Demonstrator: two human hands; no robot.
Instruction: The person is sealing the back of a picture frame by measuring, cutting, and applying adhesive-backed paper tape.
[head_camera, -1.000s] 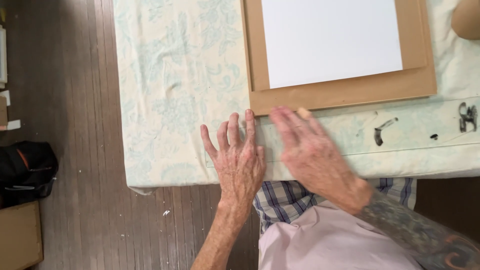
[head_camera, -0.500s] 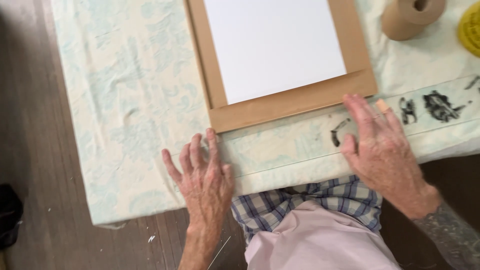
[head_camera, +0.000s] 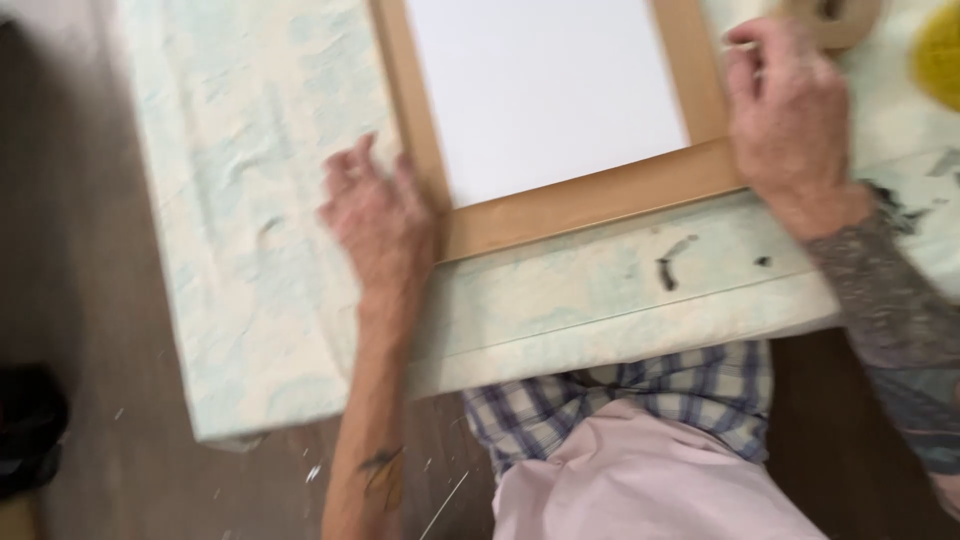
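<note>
Fingers, left hand (head_camera: 380, 215): spread wide and laid flat, palm down, at the near left corner of the brown cardboard board (head_camera: 590, 200), fingertips partly on the cloth beside its edge; nothing gripped. Fingers, right hand (head_camera: 790, 125): curled loosely over the board's right margin near its near right corner, pressing rather than clasping; whether a fingertip hooks the edge cannot be told through the blur. Board: flat on the table, slightly skewed to the table edge, bearing a white sheet (head_camera: 545, 85) centred inside the brown border. Table cover (head_camera: 230, 200): pale, mottled green-and-white cloth, with dark paint smears (head_camera: 672, 262) just in front of the board. Far right: a tape roll (head_camera: 835, 15) just beyond the right hand, a yellow object (head_camera: 940, 50) at the frame edge. Handling note: to hold or square the board well, keep both palms low and even at opposite corners, press on the border only, and keep fingers off the white sheet and clear of the smears.
</note>
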